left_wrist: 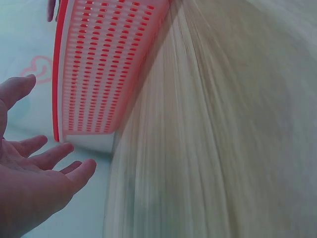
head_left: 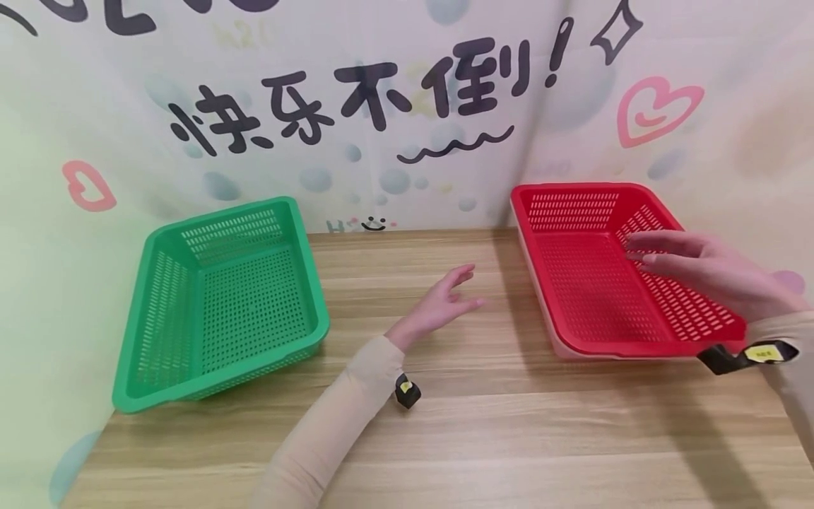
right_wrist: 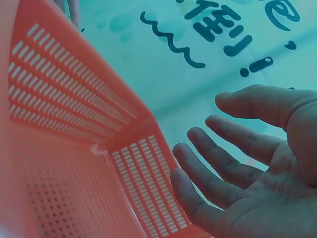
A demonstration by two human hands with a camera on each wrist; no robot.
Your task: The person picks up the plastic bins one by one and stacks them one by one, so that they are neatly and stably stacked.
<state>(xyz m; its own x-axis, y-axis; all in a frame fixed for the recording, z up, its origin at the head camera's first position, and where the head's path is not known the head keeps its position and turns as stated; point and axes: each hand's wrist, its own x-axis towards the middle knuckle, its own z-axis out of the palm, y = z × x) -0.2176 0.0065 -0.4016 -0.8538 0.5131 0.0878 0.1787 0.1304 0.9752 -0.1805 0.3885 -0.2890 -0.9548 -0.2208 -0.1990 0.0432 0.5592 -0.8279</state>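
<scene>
The right hand, fingers relaxed and holding nothing, partly hid the right side of the red basket, which faced up on the table, long axis running front to back, while the left hand, loosely spread and empty, hung between it and the green basket.

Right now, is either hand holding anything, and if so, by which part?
Nothing is held: the left hand is empty above the table, and the right hand, by the red basket, grips no part of it.
</scene>
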